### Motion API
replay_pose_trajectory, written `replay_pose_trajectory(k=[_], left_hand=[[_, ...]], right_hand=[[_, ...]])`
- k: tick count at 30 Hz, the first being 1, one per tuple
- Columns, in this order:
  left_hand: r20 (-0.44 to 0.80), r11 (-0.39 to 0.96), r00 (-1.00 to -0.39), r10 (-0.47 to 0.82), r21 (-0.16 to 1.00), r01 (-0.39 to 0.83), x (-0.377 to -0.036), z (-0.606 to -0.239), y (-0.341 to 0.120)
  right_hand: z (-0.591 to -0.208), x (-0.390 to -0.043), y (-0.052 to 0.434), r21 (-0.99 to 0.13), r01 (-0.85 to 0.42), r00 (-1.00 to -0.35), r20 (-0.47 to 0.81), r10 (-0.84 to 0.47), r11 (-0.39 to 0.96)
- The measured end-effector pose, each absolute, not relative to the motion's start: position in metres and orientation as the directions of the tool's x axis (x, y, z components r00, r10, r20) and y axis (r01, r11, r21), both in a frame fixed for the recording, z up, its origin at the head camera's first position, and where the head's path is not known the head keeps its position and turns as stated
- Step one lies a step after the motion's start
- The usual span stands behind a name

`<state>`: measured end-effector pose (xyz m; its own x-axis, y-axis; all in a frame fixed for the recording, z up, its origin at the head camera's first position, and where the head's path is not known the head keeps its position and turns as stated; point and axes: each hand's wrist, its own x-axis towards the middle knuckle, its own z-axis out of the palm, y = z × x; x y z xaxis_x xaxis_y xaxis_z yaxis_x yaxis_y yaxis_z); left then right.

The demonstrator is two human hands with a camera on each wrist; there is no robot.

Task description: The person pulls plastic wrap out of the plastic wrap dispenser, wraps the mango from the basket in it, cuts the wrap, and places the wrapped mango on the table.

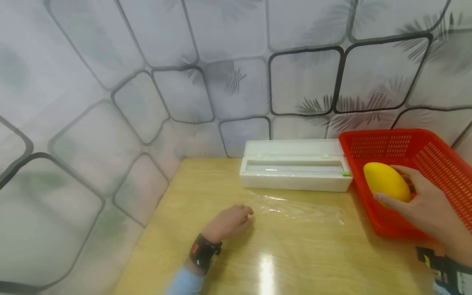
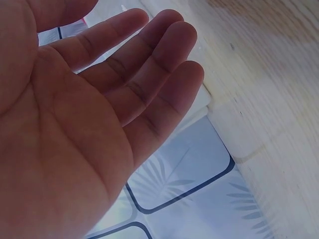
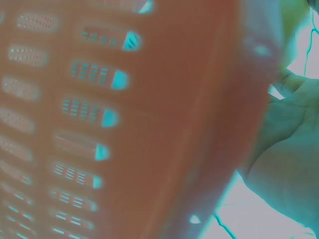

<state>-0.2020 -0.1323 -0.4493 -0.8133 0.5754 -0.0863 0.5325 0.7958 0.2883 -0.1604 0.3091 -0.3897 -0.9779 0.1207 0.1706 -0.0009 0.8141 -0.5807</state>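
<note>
Wooden desk point(image 1: 295, 262), clear film sheet point(image 1: 298, 209) spread mid-desk before the white film box point(image 1: 295, 170). Red basket point(image 1: 442, 164) at the right edge holds the yellow mango point(image 1: 387, 181), long axis slanting toward the near right. Right hand point(image 1: 424, 205) cups it, fingers curled round. Left hand point(image 1: 230, 223), fingers relaxed and holding nothing, rests at the film's left end.

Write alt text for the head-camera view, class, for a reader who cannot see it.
A person's right hand grips a yellow mango inside a red basket, while the left hand rests on a sheet of cling film on the wooden table. An open white film dispenser sits behind.
</note>
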Motion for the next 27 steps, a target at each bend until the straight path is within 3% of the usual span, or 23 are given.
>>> replay_pose_trajectory(k=[27], left_hand=[[-0.086, 0.792, -0.809, 0.581, 0.288, 0.538, -0.200, -0.446, -0.133]], right_hand=[[-0.373, -0.147, 0.270, -0.522, -0.131, -0.981, 0.193, -0.032, 0.843]])
